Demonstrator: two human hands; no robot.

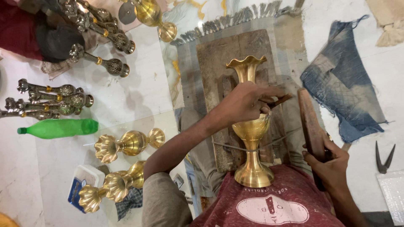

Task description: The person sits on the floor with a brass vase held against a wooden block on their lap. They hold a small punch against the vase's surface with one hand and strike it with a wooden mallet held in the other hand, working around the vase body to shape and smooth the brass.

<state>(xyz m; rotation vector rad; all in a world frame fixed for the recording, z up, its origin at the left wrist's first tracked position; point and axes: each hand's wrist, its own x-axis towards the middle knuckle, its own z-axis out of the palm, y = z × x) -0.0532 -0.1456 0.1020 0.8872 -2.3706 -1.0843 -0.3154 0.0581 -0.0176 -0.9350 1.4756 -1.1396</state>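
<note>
A tall brass vase (251, 126) with a fluted mouth lies on its side, its foot against my red shirt, over a worn wooden block (229, 54). My left hand (246, 103) rests across the vase's neck and pinches a small dark chisel-like tool (280, 101) against the metal. A thin wire (235, 147) crosses the vase's stem. My right hand (330, 164) grips a long brown wooden mallet (310, 122), raised just right of the vase.
Three more brass vases (128, 143) lie on the white floor at left, with several silver ones (50, 98) and a green plastic bottle (59, 128). A blue rag (341, 88) and dark shears (384, 157) lie at right. A fringed mat (189, 67) underlies the block.
</note>
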